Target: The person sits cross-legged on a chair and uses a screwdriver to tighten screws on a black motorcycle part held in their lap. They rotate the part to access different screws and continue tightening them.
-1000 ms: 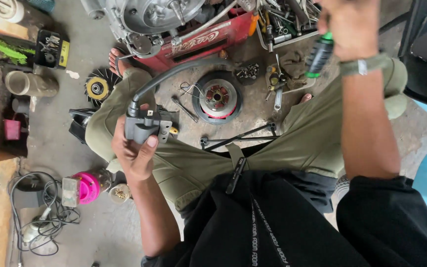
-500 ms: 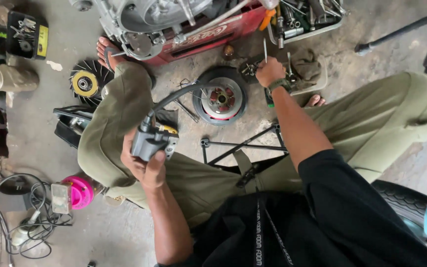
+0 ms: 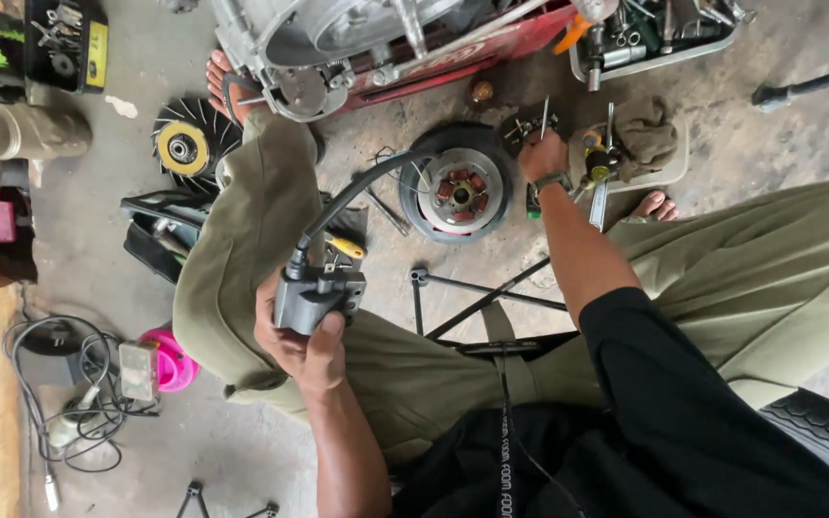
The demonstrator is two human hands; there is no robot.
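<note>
My left hand (image 3: 297,338) grips a dark grey ignition coil (image 3: 317,295) above my left thigh; a thick black lead (image 3: 362,187) curves up from it toward the floor parts. My right hand (image 3: 543,156) reaches down to the concrete floor beside a round flywheel (image 3: 457,185) with copper windings at its centre. Its fingers close on small metal tools lying there; what exactly they pinch is unclear. A screwdriver with a green and black handle (image 3: 532,199) lies just under the wrist. A yellow-handled screwdriver (image 3: 345,247) rests near the coil.
A red engine unit (image 3: 386,43) stands ahead. A metal tray (image 3: 659,34) of tools sits at top right, a rag (image 3: 643,134) below it. A finned fan wheel (image 3: 182,146), a grey pipe (image 3: 21,129), a pink object (image 3: 170,360) and coiled cables (image 3: 59,384) lie at left.
My right hand came down from raised height with the green-handled tool and now rests on the floor by the flywheel. The left hand keeps the coil in much the same place.
</note>
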